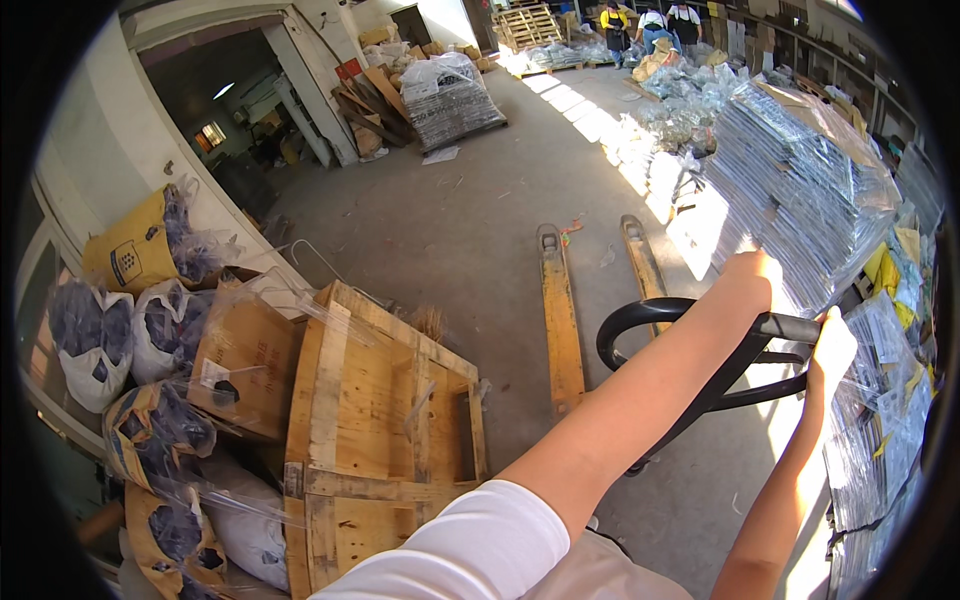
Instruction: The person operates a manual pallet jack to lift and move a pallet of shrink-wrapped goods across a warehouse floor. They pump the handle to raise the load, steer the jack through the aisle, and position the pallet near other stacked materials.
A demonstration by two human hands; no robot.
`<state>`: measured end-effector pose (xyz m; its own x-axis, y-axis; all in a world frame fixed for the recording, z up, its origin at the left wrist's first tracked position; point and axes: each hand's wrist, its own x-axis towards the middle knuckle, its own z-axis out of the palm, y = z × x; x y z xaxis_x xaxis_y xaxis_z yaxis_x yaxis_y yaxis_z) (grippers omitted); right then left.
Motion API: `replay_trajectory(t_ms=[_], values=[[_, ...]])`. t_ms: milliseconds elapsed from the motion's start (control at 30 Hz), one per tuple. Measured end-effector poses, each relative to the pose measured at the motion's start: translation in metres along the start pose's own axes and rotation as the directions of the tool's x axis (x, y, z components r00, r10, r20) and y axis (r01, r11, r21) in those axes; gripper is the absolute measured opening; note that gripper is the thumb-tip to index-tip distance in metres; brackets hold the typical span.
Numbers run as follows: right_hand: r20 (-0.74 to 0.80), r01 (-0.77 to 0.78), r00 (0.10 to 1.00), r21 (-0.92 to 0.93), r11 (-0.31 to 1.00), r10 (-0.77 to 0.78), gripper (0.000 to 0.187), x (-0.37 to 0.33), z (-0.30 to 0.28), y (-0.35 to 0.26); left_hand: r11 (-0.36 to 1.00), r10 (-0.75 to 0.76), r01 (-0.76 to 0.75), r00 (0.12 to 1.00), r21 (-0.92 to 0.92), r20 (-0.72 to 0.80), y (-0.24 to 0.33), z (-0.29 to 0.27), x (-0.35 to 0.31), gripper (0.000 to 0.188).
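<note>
Wooden pallet on the left, bags beside it. Yellow pallet jack forks empty on the concrete mid-floor. Left hand and right hand both wrapped on the black loop handle, apparently steering; next, line forks up with a load.

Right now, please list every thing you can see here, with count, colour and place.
pallet jack handle: one, black loop, centre right
pallet jack forks: two, yellow, on the floor ahead
wooden pallet: one, pale wood, lower left
sacks: several, white and yellow, far left
wrapped stack: one, silver-grey, right
wrapped pallet load: one, grey, far centre
people: three, far top
left hand: on the handle
right hand: on the handle
</note>
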<state>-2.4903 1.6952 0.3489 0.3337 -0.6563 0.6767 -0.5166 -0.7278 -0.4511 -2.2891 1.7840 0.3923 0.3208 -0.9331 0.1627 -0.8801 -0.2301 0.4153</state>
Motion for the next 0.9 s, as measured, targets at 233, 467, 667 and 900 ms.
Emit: replay_trajectory(t_ms=[233, 467, 667, 900], values=[[-0.026, 0.019, 1.0, 0.102, 0.995, -0.017, 0.033, -0.002, 0.0, -0.009, 1.0, 0.011, -0.011, 1.0, 0.009, 0.0, -0.005, 0.003, 0.001, 0.03], [-0.02, 0.012, 1.0, 0.071, 0.997, -0.011, 0.035, -0.001, -0.003, -0.006, 1.0, -0.002, 0.001, 0.999, 0.007, 0.041, 0.005, -0.013, -0.009, 0.03], [-0.059, 0.113, 0.992, 0.077, 0.991, -0.109, 0.033, -0.001, -0.001, -0.008, 0.999, -0.049, 0.049, 0.998, -0.002, 0.031, 0.004, -0.01, -0.006, 0.032], [-0.065, 0.124, 0.991, 0.078, 0.989, -0.119, 0.034, -0.001, 0.002, -0.008, 0.997, -0.071, 0.072, 0.996, -0.017, 0.046, 0.0, -0.008, -0.003, 0.036]])
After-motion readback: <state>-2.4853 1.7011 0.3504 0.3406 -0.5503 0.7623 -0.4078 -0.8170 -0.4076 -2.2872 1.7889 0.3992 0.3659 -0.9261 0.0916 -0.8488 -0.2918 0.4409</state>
